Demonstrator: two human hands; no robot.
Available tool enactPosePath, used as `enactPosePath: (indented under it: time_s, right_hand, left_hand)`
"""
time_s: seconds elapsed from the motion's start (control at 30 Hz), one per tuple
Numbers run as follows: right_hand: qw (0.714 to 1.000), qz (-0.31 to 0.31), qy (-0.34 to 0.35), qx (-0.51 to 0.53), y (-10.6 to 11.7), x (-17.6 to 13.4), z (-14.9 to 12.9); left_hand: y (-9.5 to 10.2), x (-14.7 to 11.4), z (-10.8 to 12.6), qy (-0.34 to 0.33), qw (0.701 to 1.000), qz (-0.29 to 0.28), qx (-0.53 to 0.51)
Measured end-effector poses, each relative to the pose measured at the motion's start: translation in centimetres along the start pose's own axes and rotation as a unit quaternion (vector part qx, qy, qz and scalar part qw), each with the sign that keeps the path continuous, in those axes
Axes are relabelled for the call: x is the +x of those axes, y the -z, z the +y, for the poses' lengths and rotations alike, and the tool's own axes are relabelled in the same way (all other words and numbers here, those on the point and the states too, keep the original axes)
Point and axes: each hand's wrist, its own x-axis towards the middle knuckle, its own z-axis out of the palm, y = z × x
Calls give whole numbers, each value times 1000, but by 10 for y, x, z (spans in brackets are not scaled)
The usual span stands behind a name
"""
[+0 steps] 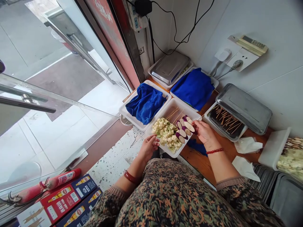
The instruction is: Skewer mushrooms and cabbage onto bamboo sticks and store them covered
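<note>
The left hand (149, 147) and right hand (204, 133) are gripping a tray (174, 154) in their fingers beside the wooden counter (197, 158); 2 blue cloths (146, 102) are lying near the white wall (272, 19).

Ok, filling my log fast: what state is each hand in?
Left hand: curled at the white tray; grip can't be told.
Right hand: at its right edge by purple-edged slices; grip unclear.

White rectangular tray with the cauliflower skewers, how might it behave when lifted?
The white rectangular tray is probably stiff, as its walls stand straight. It may feel heavier nearest the person, where pale cauliflower florets are heaped. The thin wooden sticks might slide, since nothing visible pins their far ends.
</note>
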Motion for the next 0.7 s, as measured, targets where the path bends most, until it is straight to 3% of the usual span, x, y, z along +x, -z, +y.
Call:
enactPosePath:
  time_s: [0.13,0.33,0.47,0.57,0.7]
  right_hand:
    - [999,-24,-31,4,-11,-6,5]
    - [995,-74,-69,-17,-33,-15,18]
    - [994,-67,-72,-51,-29,-9,17]
    - [993,-46,-71,-86,-18,1,14]
    - [985,-48,-77,-146,-12,16,19]
  left_hand:
    - [-2,-2,2,-21,1000,9,9]
    - [-19,-18,0,-34,994,-77,72]
    - [-28,-16,-3,-33,990,-108,86]
    - [-20,-13,-4,-30,992,-93,82]
    - [0,-8,-2,-49,996,-28,72]
